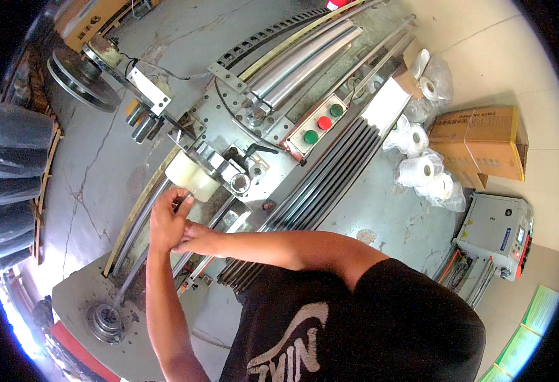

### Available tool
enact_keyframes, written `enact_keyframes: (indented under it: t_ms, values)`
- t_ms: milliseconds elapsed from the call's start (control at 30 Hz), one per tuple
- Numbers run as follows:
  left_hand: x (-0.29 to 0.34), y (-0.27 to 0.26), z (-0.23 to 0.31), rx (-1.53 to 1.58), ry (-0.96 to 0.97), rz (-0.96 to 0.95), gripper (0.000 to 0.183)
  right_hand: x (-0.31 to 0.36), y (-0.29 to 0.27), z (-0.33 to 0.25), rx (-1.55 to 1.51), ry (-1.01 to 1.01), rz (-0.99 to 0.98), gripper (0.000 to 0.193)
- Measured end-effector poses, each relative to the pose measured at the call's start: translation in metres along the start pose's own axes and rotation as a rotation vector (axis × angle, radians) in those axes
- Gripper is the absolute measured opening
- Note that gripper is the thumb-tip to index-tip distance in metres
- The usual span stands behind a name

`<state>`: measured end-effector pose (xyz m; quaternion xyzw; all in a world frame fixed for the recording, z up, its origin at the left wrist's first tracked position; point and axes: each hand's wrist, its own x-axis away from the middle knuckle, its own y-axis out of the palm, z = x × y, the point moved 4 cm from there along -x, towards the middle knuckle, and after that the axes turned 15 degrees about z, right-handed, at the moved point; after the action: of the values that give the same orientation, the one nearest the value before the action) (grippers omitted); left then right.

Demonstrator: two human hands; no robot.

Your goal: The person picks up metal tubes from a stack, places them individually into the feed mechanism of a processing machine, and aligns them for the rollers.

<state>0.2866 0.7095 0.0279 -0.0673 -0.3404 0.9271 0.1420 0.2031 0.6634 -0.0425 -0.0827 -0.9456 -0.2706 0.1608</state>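
My left hand (166, 223) is closed around a thin metal rod (140, 264), right beside a cream-coloured roller block (190, 176). The rod slants up from a round chuck (106, 321) at the machine's near left end. My right hand (200, 239) crosses in from the right and sits just below, against the left wrist, its fingers curled. What those fingers hold, if anything, is hidden. Beyond the cream block stands a metal carriage (219, 162) with a black lever handle (260, 149).
A control box (317, 127) with red and green buttons lies beside a bundle of dark rods (330, 178). A spool wheel (82, 79) juts out at upper left. Plastic-wrapped white rolls (416, 169), a cardboard box (477, 143) and a grey machine (493, 226) stand on the right.
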Motion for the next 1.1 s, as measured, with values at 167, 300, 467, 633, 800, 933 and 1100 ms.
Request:
enact_keyframes:
  t_ms: [167, 300, 467, 633, 800, 933, 1100]
  values:
    - [0.037, -0.036, -0.036, -0.017, 0.022, 0.072, 0.053, -0.028, 0.019, 0.018, 0.180, 0.104, 0.199, 0.027]
    - [0.109, -0.137, -0.185, -0.428, -0.183, -0.030, 0.068, -0.028, 0.017, 0.030, 0.111, 0.169, 0.275, 0.025]
    - [0.210, -0.294, -0.395, -0.791, -0.355, 0.021, 0.047, -0.023, 0.019, -0.013, 0.144, 0.115, 0.341, 0.038]
    - [0.192, -0.211, -0.347, -0.575, 0.080, 0.304, 0.034, -0.022, -0.055, -0.068, 0.207, -0.127, 0.537, 0.030]
    - [0.255, -0.094, -0.235, -0.241, -0.274, 0.134, 0.031, 0.055, -0.197, -0.152, 0.158, -0.318, 0.763, 0.031]
    - [0.280, 0.023, -0.145, -0.211, -0.278, -0.014, 0.029, 0.113, -0.358, -0.151, 0.282, -0.167, 1.012, 0.032]
    - [0.319, 0.104, -0.111, -0.091, -0.097, 0.133, 0.026, 0.149, -0.478, -0.142, 0.511, -0.049, 1.108, 0.026]
